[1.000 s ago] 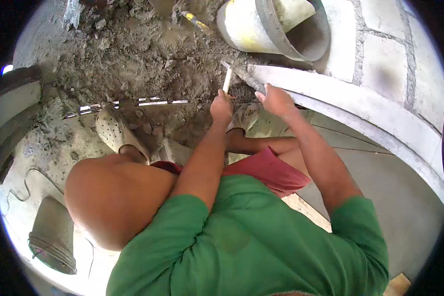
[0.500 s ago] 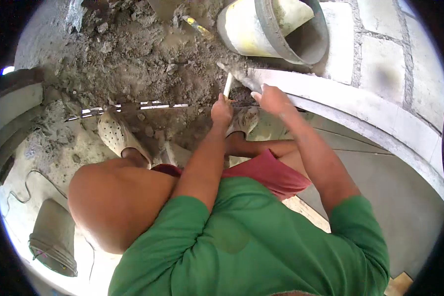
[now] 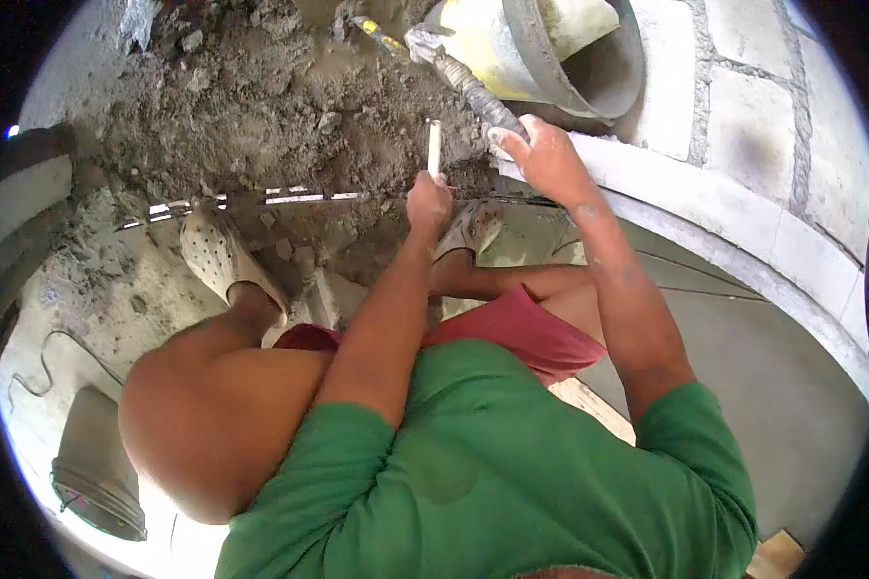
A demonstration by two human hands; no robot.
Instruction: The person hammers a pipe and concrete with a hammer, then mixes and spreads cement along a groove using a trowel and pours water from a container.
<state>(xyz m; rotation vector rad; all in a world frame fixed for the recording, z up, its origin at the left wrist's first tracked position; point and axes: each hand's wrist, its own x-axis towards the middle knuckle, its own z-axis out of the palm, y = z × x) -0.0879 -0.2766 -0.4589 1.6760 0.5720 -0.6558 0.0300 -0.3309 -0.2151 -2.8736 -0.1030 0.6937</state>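
My left hand (image 3: 429,202) is closed round a short pale stick (image 3: 434,147), which points up towards the dirt. To its right, my right hand (image 3: 553,162) grips a hammer (image 3: 471,89) by its grey wrapped handle. The hammer's head is raised near the bucket's side, above and apart from the pale stick. Loose grey-brown dirt (image 3: 261,106) lies beyond both hands. The end of a white ledge (image 3: 647,180) is beside my right hand.
A dirty white bucket (image 3: 492,48) lies tipped at the top. A yellow-handled tool (image 3: 381,37) rests on the dirt. Pale blocks (image 3: 751,125) stand at right. Another bucket (image 3: 101,463) lies at lower left. My clog-clad feet (image 3: 212,253) are below the dirt.
The hammer has risen away from the pale stick's top, up towards the tipped bucket. My right hand has shifted slightly up and right; my left hand has barely moved.
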